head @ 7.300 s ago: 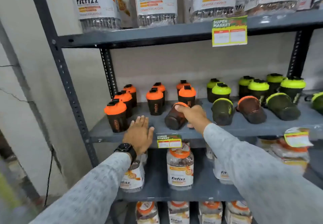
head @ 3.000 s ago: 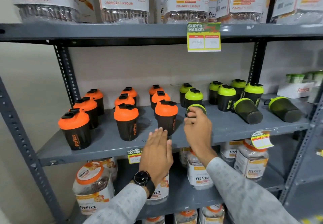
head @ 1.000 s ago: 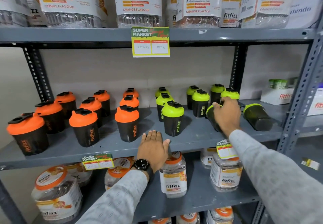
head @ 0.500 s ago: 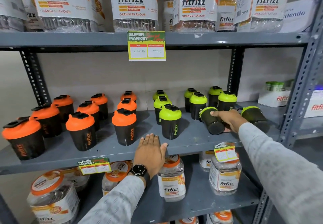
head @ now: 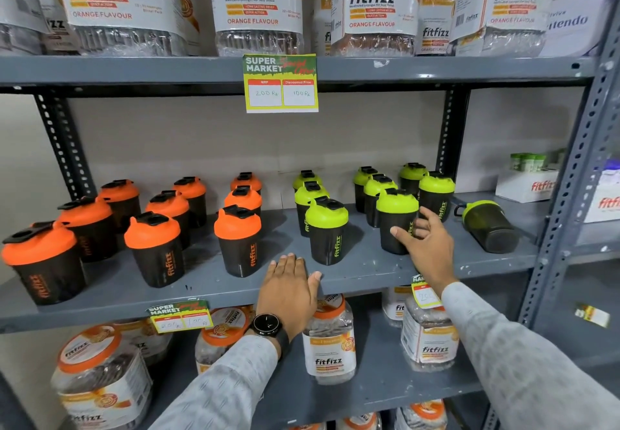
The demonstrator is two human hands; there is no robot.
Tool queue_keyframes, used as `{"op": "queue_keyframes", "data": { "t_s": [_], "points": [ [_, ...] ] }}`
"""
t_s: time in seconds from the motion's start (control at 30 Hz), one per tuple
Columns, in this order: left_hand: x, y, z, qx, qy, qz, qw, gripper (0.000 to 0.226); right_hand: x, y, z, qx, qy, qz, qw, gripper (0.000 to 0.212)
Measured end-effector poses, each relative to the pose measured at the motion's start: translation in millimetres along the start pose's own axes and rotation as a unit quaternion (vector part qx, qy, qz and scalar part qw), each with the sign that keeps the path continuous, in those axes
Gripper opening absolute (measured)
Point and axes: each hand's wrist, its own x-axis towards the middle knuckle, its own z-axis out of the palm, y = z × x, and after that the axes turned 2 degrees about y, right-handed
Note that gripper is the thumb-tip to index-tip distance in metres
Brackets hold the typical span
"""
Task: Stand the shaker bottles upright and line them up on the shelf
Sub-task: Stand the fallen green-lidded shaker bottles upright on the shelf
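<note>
From the head view, the grey metal shelf (head: 352,272) runs across at chest height, and nearly all the shaker bottles on it stand upright: the orange-lidded shakers (head: 237,240) fill the left half in loose rows running from near to far, and the green-lidded shakers (head: 327,230) take the right half the same way. One green-lidded bottle (head: 488,225) lies on its side at the far right of the shelf, well apart from the others, with its lid end pointing left (its carry loop shows at that end). The right hand (head: 426,245) reaches in at an upright green shaker (head: 396,219) in the near row; its fingers are spread fairly wide and curl around the bottle's lower right side, touching or just short of it, I cannot tell which, and they hold nothing closed. The left hand (head: 288,290) lies flat, palm down, on the near edge of the shelf just in front of the gap between the orange and green groups, fingers together and straight, gripping nothing; a dark wristwatch (head: 267,325) sits on that wrist. A price tag (head: 281,83) hangs from the shelf above, where big fitfizz jars (head: 255,6) stand, and more jars (head: 330,342) sit on the shelf below.
</note>
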Motion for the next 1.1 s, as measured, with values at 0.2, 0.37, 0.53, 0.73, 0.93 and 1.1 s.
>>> {"op": "queue_keyframes", "data": {
  "t_s": [0.2, 0.37, 0.53, 0.73, 0.93, 1.1],
  "points": [
    [0.4, -0.1, 0.8, 0.003, -0.007, 0.000, 1.000, 0.080, -7.4, 5.9, 2.2, -0.057, -0.004, -0.029, 0.998, 0.081],
    [-0.6, 0.3, -2.3, -0.068, 0.016, -0.009, 0.998, 0.073, -8.8, 4.9, -8.0, -0.047, -0.027, -0.025, 0.998, 0.093],
    [-25.6, 45.8, -10.2, -0.223, 0.132, 0.017, 0.966, 0.063, -2.5, 9.3, -42.3, -0.059, -0.012, -0.061, 0.996, 0.068],
    [8.9, 142.8, -2.8, -0.144, 0.067, 0.108, 0.981, 0.069, 40.5, 3.6, -95.2, -0.123, 0.022, -0.126, 0.984, 0.033],
    [57.7, 167.0, 24.0, -0.036, 0.004, -0.016, 0.999, 0.077, 103.0, 18.0, -141.1, -0.268, 0.002, -0.122, 0.956, 0.032],
    [55.5, 169.1, 40.1, -0.038, 0.052, -0.037, 0.997, 0.073, 139.3, 20.1, -152.8, -0.345, -0.071, 0.021, 0.936, 0.047]
  ]
}}
